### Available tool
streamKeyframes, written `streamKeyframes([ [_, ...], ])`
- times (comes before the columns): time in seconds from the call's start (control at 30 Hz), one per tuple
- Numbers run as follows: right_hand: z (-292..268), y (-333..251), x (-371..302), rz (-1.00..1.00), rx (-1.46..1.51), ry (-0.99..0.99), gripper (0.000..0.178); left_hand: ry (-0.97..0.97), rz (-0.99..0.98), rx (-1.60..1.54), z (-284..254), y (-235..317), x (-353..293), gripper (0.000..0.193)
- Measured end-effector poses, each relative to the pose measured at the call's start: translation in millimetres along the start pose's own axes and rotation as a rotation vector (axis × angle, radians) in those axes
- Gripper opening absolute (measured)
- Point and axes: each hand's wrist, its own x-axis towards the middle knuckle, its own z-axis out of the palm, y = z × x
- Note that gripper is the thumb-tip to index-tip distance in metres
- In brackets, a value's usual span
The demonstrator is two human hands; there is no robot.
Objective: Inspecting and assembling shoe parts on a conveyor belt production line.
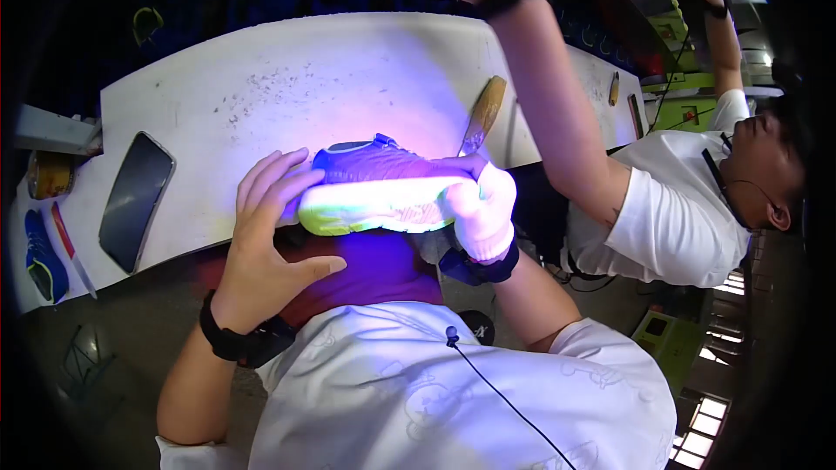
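A dark sports shoe [383,165] with a thick pale sole [374,206] is held up over the near edge of the white table, its sole side facing me. Bright violet light falls on it. At its toe, on the right, my right hand [483,209] grips it, thumb against the sole. My left hand [270,218] is by the heel with fingers spread and thumb apart. Its fingertips come close to the heel; whether they touch I cannot tell. Dark bands circle both my wrists.
The white table [209,122] carries a phone [137,200], a wooden-handled blade [483,113], a red-handled knife [70,244] and a small blue shoe [43,257]. A tin [50,176] stands far left. Beyond, several dark shoes line up. A co-worker's arm [557,87] reaches across at right.
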Motion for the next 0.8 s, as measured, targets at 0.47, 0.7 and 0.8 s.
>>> streamKeyframes([
  [0.47, 113, -83, 77, -0.357, 0.274, -0.244, 0.041, -0.023, -0.177, 0.178, -69, 47, 48, 0.062],
  [0.7, 135, -81, 112, 0.169, 0.976, -0.436, 0.016, 0.021, -0.353, 0.013, -69, 25, 39, 0.058],
  [0.8, 139, -95, 116, 0.066, 0.762, -0.532, 0.017, 0.057, -0.375, 0.068, -71, 21, 49, 0.058],
])
